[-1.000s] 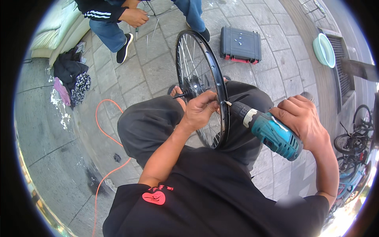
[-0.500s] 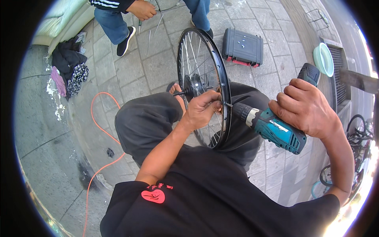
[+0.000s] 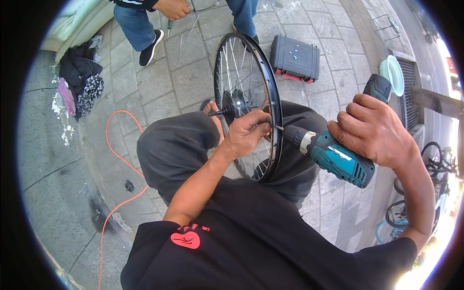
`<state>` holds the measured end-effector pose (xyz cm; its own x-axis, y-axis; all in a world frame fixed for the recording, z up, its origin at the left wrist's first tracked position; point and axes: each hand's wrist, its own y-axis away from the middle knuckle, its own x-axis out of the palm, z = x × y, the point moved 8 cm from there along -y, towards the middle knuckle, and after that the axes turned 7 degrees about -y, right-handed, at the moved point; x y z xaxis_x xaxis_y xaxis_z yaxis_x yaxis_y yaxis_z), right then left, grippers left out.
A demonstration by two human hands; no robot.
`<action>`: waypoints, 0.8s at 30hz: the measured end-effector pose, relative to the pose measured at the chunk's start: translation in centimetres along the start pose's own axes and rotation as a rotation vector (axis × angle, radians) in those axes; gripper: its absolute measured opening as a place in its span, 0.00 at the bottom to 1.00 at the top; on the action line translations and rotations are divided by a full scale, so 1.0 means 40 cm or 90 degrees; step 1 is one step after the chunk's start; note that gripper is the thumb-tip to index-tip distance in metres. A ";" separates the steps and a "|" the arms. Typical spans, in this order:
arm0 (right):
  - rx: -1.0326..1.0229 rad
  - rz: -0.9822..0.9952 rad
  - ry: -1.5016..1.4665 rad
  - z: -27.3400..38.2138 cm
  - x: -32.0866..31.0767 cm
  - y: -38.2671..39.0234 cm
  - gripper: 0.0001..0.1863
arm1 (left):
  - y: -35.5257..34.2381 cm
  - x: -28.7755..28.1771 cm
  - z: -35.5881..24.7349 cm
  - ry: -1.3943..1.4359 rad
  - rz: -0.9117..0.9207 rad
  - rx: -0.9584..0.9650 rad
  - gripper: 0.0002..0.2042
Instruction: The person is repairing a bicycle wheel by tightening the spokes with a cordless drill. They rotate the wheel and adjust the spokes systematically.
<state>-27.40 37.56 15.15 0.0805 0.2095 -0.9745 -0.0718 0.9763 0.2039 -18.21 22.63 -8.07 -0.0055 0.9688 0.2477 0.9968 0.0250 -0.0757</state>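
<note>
A spoked wheel (image 3: 273,92) with a black rim stands upright between my knees, its dark hub (image 3: 234,104) facing left. My left hand (image 3: 247,133) reaches to the inner side of the rim, thumb and fingers pinched together; what lies between them is hidden. My right hand (image 3: 371,126) is wrapped round the handle of a teal and black cordless drill (image 3: 341,160). The drill lies sideways, its chuck pointing left. Its thin bit (image 3: 280,128) meets the outer face of the rim, just across from my left fingertips.
Across from me is another person's hand (image 3: 172,7), near a screwdriver (image 3: 169,29) and loose spokes (image 3: 188,36). Small pieces lie on a black case (image 3: 296,63). An orange cord (image 3: 107,130) curves left, near piled cloth (image 3: 79,72). A green basin (image 3: 394,76) and bicycles (image 3: 432,164) are right.
The bit stays at the rim and both hands hold nearly the same pose. The surroundings have shifted slightly left in view.
</note>
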 end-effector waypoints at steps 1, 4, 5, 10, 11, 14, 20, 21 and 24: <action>-0.001 0.006 0.010 0.001 -0.001 -0.002 0.26 | 0.001 -0.001 0.002 -0.007 -0.003 0.001 0.09; -0.018 -0.023 0.026 0.005 -0.018 -0.018 0.20 | 0.001 0.000 0.001 -0.007 -0.004 0.003 0.08; -0.027 -0.040 0.029 0.007 -0.027 -0.025 0.17 | 0.000 0.000 0.000 -0.004 -0.003 0.003 0.08; -0.033 -0.022 0.040 0.009 -0.038 -0.040 0.17 | 0.000 -0.001 -0.006 -0.017 0.000 0.006 0.07; -0.032 -0.013 0.037 0.008 -0.036 -0.040 0.18 | 0.001 -0.002 -0.002 -0.026 0.001 0.007 0.07; -0.026 0.028 0.022 0.001 -0.030 -0.033 0.22 | -0.004 -0.002 0.010 -0.013 0.004 0.010 0.07; -0.056 0.046 0.008 -0.002 -0.068 -0.089 0.16 | -0.002 -0.003 0.003 0.008 -0.028 -0.015 0.06; -0.056 0.066 -0.001 0.001 -0.083 -0.104 0.16 | -0.005 0.003 0.000 -0.014 -0.021 -0.007 0.06; -0.083 0.146 -0.026 -0.012 -0.086 -0.169 0.17 | -0.005 -0.012 -0.009 -0.096 -0.029 0.028 0.06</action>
<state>-27.66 30.19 17.07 0.0867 0.4293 -0.8990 -0.2204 0.8883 0.4029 -18.36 22.07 -7.81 -0.0656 0.9924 0.1044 0.9909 0.0771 -0.1102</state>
